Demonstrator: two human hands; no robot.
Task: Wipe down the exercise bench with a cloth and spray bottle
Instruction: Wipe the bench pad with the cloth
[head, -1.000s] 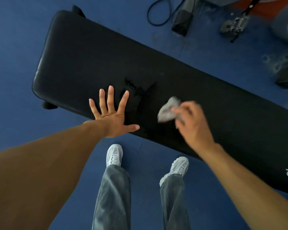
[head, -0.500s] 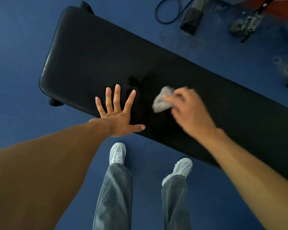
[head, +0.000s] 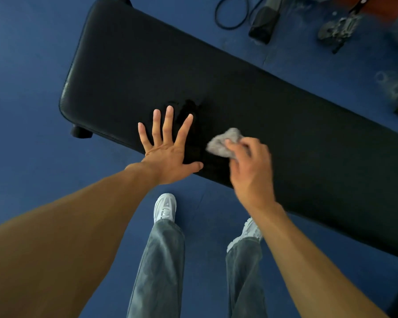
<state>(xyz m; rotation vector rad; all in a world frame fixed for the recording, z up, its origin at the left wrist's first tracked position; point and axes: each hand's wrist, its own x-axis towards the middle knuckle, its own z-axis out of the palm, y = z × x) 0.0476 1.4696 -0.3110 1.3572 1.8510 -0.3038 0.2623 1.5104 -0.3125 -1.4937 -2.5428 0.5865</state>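
The surface [head: 251,92] runs slantwise across the floor [head: 28,88], its near edge just beyond the person's shoes [head: 164,207]. The left hand [head: 168,154] lies flat on it toward the left end. Just to the right, the right hand [head: 251,171] holds the cloth [head: 223,143] against it. Behind it on the floor lie a cable loop [head: 229,27] and what may be a machine part [head: 338,28].
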